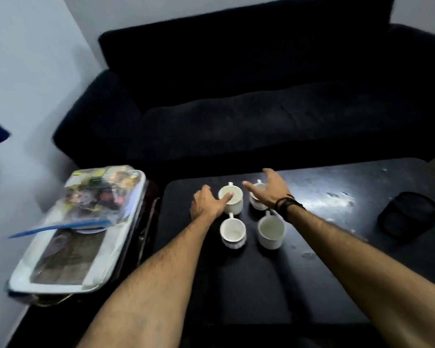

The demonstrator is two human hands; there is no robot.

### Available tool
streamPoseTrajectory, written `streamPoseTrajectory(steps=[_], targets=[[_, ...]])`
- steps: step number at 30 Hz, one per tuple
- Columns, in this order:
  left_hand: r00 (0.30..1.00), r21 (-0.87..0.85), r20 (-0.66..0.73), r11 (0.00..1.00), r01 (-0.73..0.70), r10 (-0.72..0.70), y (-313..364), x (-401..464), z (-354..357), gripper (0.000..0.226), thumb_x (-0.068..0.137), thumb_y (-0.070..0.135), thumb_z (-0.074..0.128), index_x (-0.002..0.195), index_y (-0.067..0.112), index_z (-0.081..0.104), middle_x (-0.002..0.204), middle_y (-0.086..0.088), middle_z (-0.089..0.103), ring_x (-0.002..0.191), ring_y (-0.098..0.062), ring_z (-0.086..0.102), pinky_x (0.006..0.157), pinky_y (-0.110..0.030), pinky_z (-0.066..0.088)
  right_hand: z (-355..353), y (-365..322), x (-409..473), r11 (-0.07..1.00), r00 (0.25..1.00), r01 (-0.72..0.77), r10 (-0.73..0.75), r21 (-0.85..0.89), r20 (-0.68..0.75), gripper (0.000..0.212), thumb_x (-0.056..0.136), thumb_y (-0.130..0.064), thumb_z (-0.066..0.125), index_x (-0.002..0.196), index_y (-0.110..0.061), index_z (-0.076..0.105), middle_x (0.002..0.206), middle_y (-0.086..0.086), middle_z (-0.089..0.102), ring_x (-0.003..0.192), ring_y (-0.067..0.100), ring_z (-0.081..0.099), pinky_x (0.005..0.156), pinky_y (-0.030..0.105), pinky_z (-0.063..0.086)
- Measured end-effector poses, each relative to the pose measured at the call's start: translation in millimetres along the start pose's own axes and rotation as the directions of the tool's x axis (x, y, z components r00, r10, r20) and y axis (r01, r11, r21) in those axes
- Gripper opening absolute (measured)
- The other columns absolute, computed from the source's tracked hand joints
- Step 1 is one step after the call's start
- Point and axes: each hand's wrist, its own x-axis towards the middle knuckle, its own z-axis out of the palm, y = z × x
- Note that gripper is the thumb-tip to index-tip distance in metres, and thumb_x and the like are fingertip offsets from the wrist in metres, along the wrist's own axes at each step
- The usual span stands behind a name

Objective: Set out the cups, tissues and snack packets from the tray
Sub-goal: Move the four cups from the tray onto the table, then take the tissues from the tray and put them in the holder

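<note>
Now my left hand (207, 203) has its grip on the rim of the far-left white ceramic cup (231, 199), thumb inside. My right hand (269, 188) hovers released, fingers spread, over its neighbour white cup (256, 200). I'd square both with the near pair on the black bench (337, 194), handles matching.

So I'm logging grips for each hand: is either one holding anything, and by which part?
The left hand grips the far-left cup at its rim, thumb inside. The right hand hovers open over the far-right cup, holding nothing.

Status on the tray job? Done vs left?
Done: four cups stand on the black table. In hand: left hand grips the far-left cup; right hand hovers open over the far-right cup. Left: snack packets remain on the tray; tissues unclear.
</note>
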Motion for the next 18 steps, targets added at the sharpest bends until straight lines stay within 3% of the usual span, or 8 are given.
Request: streamPoseTrajectory(steps=[3, 6, 11, 15, 18], targets=[[0.999, 0.006, -0.036, 1.000, -0.018, 0.018, -14, -7, -31, 0.077, 0.071, 0.071, 0.062, 0.127, 0.019, 0.053, 0.133, -0.008, 0.056, 0.123, -0.030, 0.054, 0.095, -0.039, 0.047, -1, -24, -12, 0.991, 0.991, 0.131, -0.131, 0.005, -0.004, 0.092, 0.071, -0.073, 0.062, 0.139, -0.014, 0.043, 0.141, 0.011, 0.051, 0.129, 0.028, 0.050, 0.105, 0.040, 0.042], [0.992, 0.002, -0.122, 1.000, -0.018, 0.018, -40, -15, -69, 0.066, 0.076, 0.066, 0.061, 0.123, 0.021, 0.055, 0.129, -0.005, 0.057, 0.118, -0.028, 0.056, 0.091, -0.038, 0.048, 13, -60, -31, 0.969, 0.968, 0.246, -0.248, 0.028, 0.050, 0.081, 0.069, -0.076, 0.061, 0.126, -0.019, 0.053, 0.126, 0.005, 0.060, 0.116, 0.023, 0.058, 0.098, 0.040, 0.049], [0.952, 0.027, -0.299, 0.998, -0.060, 0.066, -107, -36, -139, 0.041, 0.081, 0.052, 0.064, 0.104, 0.019, 0.062, 0.108, -0.006, 0.064, 0.102, -0.027, 0.061, 0.080, -0.036, 0.049, 63, -131, -74, 0.887, 0.859, 0.460, -0.437, -0.031, 0.267, 0.052, 0.076, -0.062, 0.067, 0.108, -0.021, 0.064, 0.105, -0.001, 0.070, 0.097, 0.015, 0.066, 0.088, 0.033, 0.053], [0.940, 0.033, -0.341, 0.999, 0.011, 0.001, -169, -60, -185, 0.036, 0.080, 0.043, 0.068, 0.105, 0.018, 0.062, 0.113, -0.008, 0.061, 0.104, -0.031, 0.059, 0.082, -0.037, 0.049, 108, -175, -108, 0.828, 0.763, 0.556, -0.479, -0.064, 0.434, 0.040, 0.078, -0.055, 0.069, 0.099, -0.021, 0.065, 0.099, 0.000, 0.071, 0.092, 0.019, 0.067, 0.080, 0.033, 0.055], [0.922, 0.048, -0.383, 0.995, 0.085, -0.060, -213, -81, -204, 0.038, 0.080, 0.038, 0.068, 0.112, 0.019, 0.059, 0.121, -0.008, 0.053, 0.108, -0.032, 0.057, 0.085, -0.040, 0.048, 140, -197, -132, 0.802, 0.716, 0.591, -0.477, -0.080, 0.509, 0.033, 0.078, -0.048, 0.071, 0.095, -0.021, 0.064, 0.095, -0.001, 0.070, 0.091, 0.022, 0.067, 0.070, 0.026, 0.048]])
